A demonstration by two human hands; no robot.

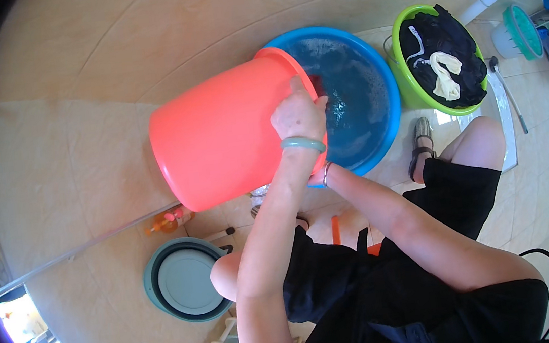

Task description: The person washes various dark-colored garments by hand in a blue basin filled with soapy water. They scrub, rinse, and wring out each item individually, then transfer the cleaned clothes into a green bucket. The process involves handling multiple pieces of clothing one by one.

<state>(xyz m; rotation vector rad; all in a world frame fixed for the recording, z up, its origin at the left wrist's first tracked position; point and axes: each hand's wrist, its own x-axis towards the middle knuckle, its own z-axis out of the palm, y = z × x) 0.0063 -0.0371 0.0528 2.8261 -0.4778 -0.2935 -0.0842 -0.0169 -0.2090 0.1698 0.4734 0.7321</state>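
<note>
A coral-pink bucket (229,132) is tipped on its side, its mouth facing right over a round blue basin (390,84). Bluish water (357,94) with some foam lies in the basin, and a glint shows on it close to the bucket's mouth. My left hand (299,112), a pale green bangle at its wrist, is closed on the bucket's rim. At the rim's lower side my right hand (318,177) holds the bucket too; most of its fingers are hidden by the bucket and my left forearm. What is inside the bucket is mostly out of sight.
Right of the basin stands a green bucket (406,82) of dark clothes (442,37) with a cream cloth (445,75) on top. A grey collapsible basin (189,283) sits at lower left, below an orange bottle (165,221). A tiled wall (105,48) rises behind.
</note>
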